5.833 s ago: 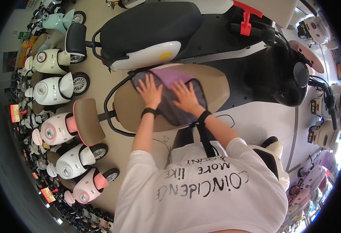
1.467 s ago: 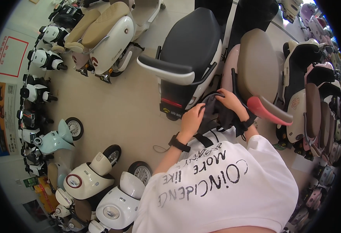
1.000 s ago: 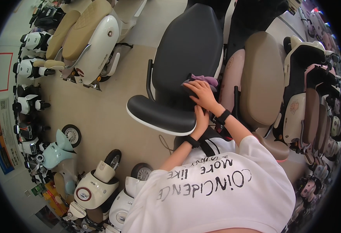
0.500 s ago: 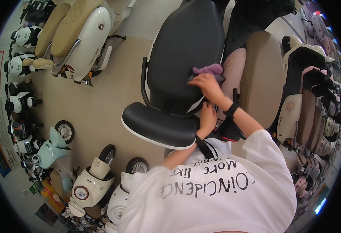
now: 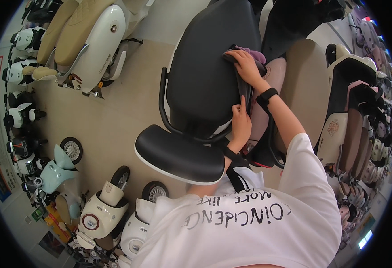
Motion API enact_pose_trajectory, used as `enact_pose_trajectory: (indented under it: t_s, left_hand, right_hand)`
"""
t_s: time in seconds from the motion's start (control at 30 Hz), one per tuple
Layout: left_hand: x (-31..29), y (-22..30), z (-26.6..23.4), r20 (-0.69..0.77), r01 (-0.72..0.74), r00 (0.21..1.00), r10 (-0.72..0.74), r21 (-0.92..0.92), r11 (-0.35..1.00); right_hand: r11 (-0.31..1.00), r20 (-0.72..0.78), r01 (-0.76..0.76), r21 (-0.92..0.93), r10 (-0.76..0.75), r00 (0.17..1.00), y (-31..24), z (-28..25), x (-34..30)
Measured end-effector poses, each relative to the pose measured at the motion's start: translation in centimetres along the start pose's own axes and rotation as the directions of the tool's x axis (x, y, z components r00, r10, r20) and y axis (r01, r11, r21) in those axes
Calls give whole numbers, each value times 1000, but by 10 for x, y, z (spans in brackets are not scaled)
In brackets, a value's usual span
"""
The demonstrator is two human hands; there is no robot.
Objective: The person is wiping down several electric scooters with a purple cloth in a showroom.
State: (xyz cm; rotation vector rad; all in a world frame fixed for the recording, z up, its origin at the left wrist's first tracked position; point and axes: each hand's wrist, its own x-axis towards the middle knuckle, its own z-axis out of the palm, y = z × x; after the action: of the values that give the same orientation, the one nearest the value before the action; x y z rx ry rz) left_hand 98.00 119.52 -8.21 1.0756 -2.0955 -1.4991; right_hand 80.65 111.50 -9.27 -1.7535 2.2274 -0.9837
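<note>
From afar I'm seeing the right hand [image 5: 248, 68] bringing the purple cloth [image 5: 258, 56], held in its bent fingers, farther up the black seat [image 5: 209, 67]'s right edge, reaching a higher stretch, while the left hand [image 5: 240, 125] is following below, grip unclear.

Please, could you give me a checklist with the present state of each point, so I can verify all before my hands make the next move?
1. Cloth held by the right hand: ok, bunched under the fingers.
2. Right hand at the black seat: ok, over its right edge.
3. Left hand beside that same edge: ok, its index finger extended forward.
4. Left hand gripping something: cannot tell, contact is unclear.
5. Left forearm clear of the backrest: not ok, the backrest partly covers it in this view.
6. Stand under this seat set down: cannot tell, not visible here.
</note>
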Motion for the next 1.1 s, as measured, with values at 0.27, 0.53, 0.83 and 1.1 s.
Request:
enact_pose_trajectory:
  t_s: [0.27, 0.53, 0.83, 1.1]
  left_hand:
    - [-104, -18, -13, 145, 47, 987, -69, 155, 987]
    - [-72, 33, -13, -20, 108, 994, -110, -87, 990]
    - [-76, 72, -45, 266, -229, 923, 279, -206, 951]
    - [-93, 71, -110, 252, -373, 859, 446, -290, 882]
  right_hand:
    - [771, 429, 376, 514, -611, 665, -118, 17, -86]
    - [959, 96, 271, 82, -278, 956, -20, 21, 15]
    - [842, 252, 350, 410, -473, 844, -77, 55, 14]
    - [855, 285, 378, 356, -485, 827, -60, 43, 1]
